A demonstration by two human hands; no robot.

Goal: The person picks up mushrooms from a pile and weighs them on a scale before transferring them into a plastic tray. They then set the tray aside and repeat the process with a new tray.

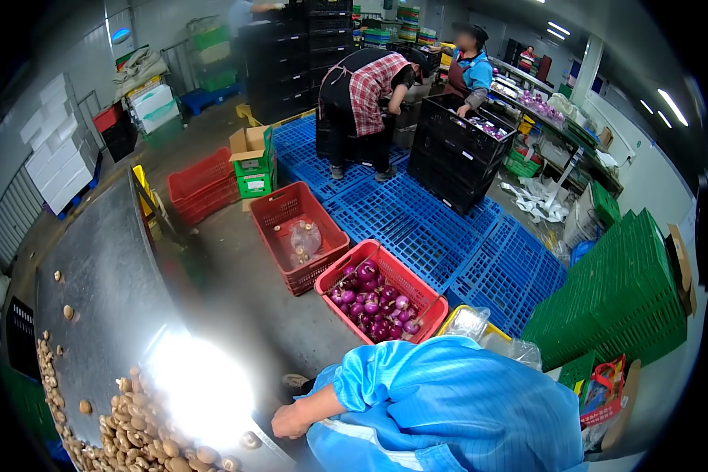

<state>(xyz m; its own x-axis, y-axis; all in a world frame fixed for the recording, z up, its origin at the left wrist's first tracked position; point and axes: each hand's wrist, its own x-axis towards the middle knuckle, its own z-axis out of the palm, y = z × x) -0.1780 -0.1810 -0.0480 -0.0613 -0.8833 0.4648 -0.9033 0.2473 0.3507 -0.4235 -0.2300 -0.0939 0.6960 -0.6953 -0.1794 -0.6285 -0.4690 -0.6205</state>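
Note:
My right hand (pixel 293 421) reaches out of a rolled blue sleeve (pixel 385 370) at the lower middle. Its fingers look curled closed beside the edge of a dark metal table (pixel 102 252); whatever they may hold is hidden. A heap of brown mushrooms (pixel 138 421) covers the near part of that table, with a few strewn farther up. One mushroom (pixel 250 440) lies by the table edge, close to my hand. Bright glare washes out the surface between heap and edge. My left hand is out of view.
Purple onions (pixel 377 303) fill a red crate (pixel 429 291); another red crate (pixel 285 206) holds a plastic bag. Blue pallets (pixel 401 232) cover the floor. Green crates (pixel 613 295) are stacked right. Two people work around black crates (pixel 456 153); a red-checked garment (pixel 366 90) marks the bent one.

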